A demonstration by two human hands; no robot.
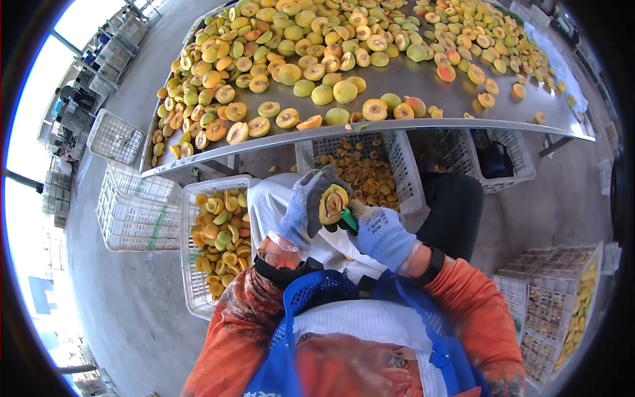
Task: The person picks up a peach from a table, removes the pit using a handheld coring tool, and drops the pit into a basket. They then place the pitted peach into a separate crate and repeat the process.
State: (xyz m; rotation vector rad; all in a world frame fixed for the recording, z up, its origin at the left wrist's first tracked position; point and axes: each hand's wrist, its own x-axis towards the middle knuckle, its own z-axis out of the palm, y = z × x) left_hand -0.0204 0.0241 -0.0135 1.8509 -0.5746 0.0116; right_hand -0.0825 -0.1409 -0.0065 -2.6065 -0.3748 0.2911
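My left hand (306, 210), in a blue-grey knit glove, is closed around a peach half (333, 204) with its cut face turned up and a brown pit area in the middle. My right hand (383, 233), gloved in light blue, grips a green-handled tool (348, 219) that reaches to the lower edge of the fruit. The tool's working end is hidden. Both hands are together above my lap. Beyond them stands a metal table (423, 86) heaped with halved peaches (288, 118), many showing their pits.
Left of my legs is a white crate (188, 264) of hollowed peach halves (221, 231). A crate of brownish pieces (367, 172) sits under the table edge. Stacked white crates (139, 212) stand at left; more crates (542, 298) holding fruit are at right.
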